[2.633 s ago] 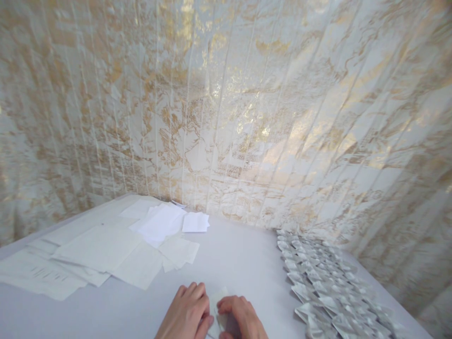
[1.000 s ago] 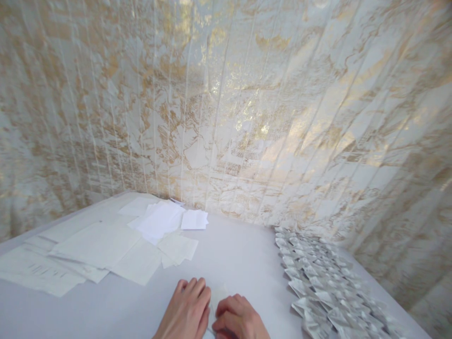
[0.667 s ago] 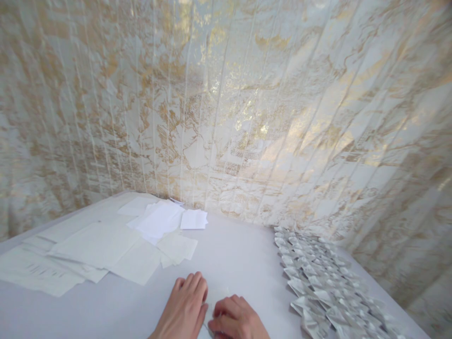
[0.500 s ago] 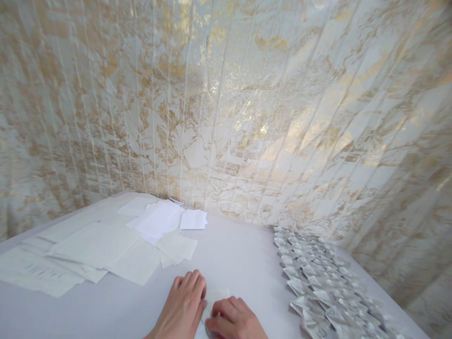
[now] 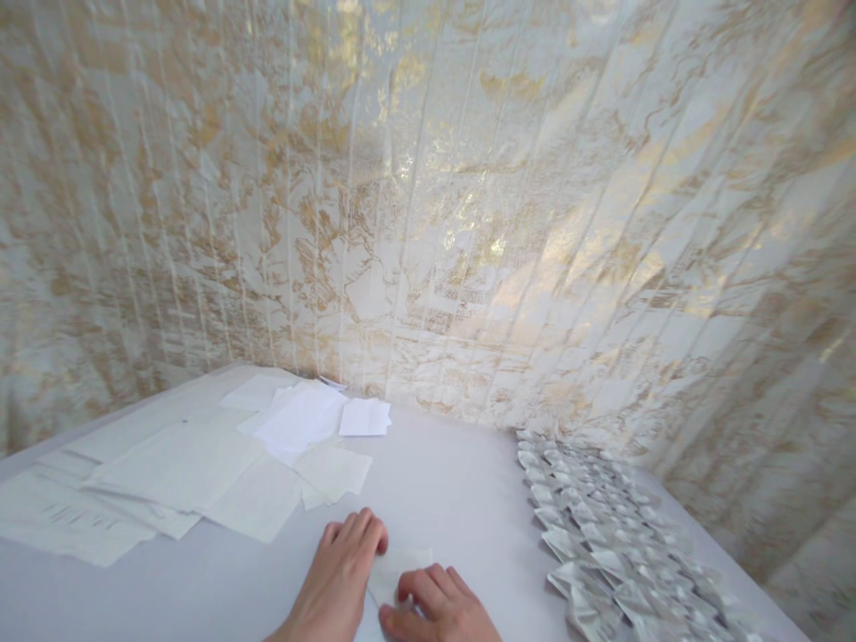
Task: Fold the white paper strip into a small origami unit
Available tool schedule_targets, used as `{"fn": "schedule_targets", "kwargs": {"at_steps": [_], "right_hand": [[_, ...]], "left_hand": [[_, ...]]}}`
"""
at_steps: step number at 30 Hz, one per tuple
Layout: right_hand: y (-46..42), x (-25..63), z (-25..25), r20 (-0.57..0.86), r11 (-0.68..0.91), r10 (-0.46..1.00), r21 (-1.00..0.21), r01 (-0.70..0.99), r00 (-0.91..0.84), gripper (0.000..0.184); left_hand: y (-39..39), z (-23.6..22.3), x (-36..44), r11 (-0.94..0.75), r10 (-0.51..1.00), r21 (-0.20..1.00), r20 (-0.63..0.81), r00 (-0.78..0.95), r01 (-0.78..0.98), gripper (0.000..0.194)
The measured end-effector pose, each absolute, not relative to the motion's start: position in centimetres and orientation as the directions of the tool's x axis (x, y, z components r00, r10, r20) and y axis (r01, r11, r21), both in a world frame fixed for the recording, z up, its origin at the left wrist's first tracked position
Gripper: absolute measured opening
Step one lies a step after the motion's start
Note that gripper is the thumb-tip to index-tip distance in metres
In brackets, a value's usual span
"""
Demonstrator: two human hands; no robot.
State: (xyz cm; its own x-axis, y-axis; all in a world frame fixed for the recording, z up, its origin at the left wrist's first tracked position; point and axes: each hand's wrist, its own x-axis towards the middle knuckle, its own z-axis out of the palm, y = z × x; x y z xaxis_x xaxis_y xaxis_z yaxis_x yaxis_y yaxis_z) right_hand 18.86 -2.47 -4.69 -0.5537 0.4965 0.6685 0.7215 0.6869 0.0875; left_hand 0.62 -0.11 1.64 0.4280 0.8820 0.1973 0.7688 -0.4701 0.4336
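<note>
A small pale sheet of paper point(image 5: 401, 562) lies on the table between my two hands, partly covered by them. My left hand point(image 5: 341, 571) is at its left edge, fingers bent and held together, with the fingertips at the paper. On its lower right part rests my right hand point(image 5: 441, 608), its fingers curled and the thumb pressed down on the paper. The lower part of the sheet is hidden by the right hand and the picture's bottom edge, so any folds there cannot be made out.
Loose pale sheets point(image 5: 180, 473) overlap on the left of the table. A brighter white sheet point(image 5: 300, 419) and a small stack of white paper squares point(image 5: 365, 417) lie at the back. Rows of folded grey paper pieces point(image 5: 602, 535) line the right side. A patterned curtain point(image 5: 428, 223) hangs behind.
My left hand has shifted slightly to the left, uncovering more of the paper. The right thumb has moved a little left and the gap between it and the fingers is wider.
</note>
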Motion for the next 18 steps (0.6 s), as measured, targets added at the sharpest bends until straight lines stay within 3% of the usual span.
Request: {"fn": "schedule_targets", "kwargs": {"at_steps": [6, 10, 12, 14, 18], "right_hand": [[-2.8, 18.9, -4.3, 0.61, 0.646, 0.54, 0.141, 0.75, -0.58, 0.005], [-2.7, 19.1, -4.6, 0.611, 0.539, 0.615, 0.137, 0.831, -0.499, 0.018], [-2.6, 19.5, -4.8, 0.614, 0.537, 0.642, 0.07, 0.841, -0.46, 0.025], [-2.6, 20.0, -4.6, 0.594, 0.567, 0.677, -0.047, 0.822, -0.433, 0.031], [-2.8, 21.5, -3.2, 0.552, 0.629, 0.75, -0.426, 0.65, -0.365, 0.041]], "left_hand": [[0.0, 2.2, 0.1, -0.476, 0.879, 0.457, 0.246, 0.407, 0.751, 0.04], [-1.0, 1.2, 0.6, -0.573, 0.817, 0.448, 0.252, 0.518, 0.686, 0.021], [-1.5, 0.6, 0.8, -0.628, 0.774, 0.435, 0.262, 0.576, 0.645, 0.013], [-1.7, 0.3, 0.7, -0.668, 0.739, 0.422, 0.274, 0.616, 0.613, 0.03], [-1.4, 0.3, 0.4, -0.705, 0.706, 0.358, 0.278, 0.651, 0.612, 0.044]]}}
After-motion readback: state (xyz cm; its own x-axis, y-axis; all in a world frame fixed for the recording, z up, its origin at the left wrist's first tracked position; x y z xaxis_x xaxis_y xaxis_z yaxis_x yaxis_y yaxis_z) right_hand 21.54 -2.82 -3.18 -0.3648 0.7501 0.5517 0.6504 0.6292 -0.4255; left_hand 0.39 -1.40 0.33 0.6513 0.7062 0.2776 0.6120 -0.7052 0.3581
